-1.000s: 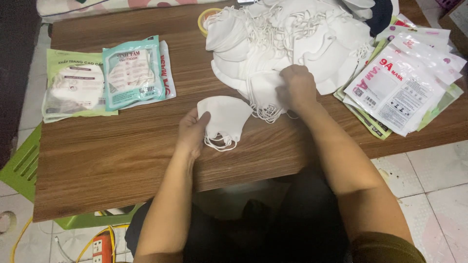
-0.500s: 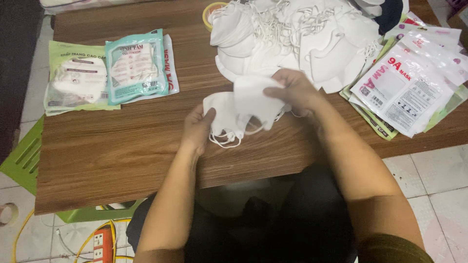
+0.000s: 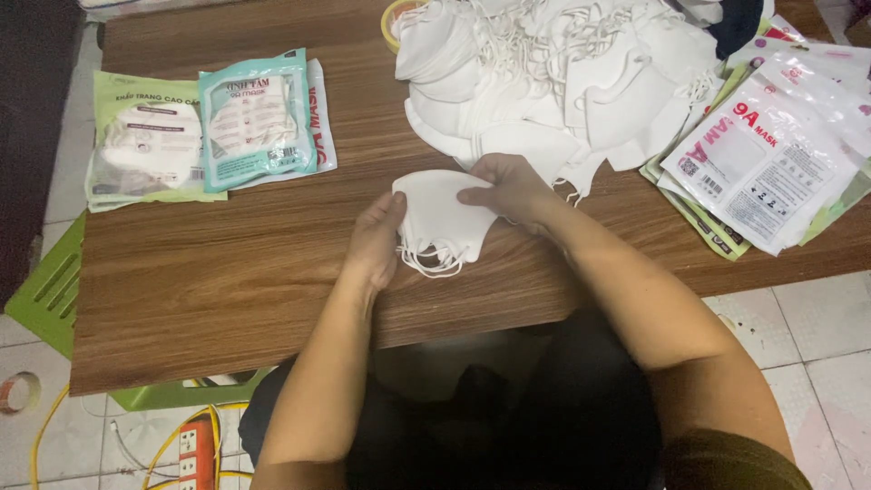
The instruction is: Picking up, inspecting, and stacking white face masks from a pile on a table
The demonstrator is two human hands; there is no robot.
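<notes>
Head cam: both hands are pinching a small stack of white masks [image 3: 443, 216] mid-frame, left hand [image 3: 374, 240] and right hand [image 3: 508, 189] gripping opposite edges, mask pile [image 3: 553, 82] sitting upper right on the surface [image 3: 227, 263].

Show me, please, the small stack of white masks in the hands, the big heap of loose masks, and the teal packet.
small mask stack [image 3: 440, 218], head view, bare top face.
loose mask heap [image 3: 544, 73], head view, middle.
teal packet [image 3: 257, 118], head view, front centre.

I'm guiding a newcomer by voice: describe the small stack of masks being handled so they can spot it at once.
On the wooden table, look near the front edge, below the big heap of loose white masks. The small stack of white masks lies between the left hand and right hand. Unlike the heap, it is neatly aligned, ear loops trailing below.
</notes>
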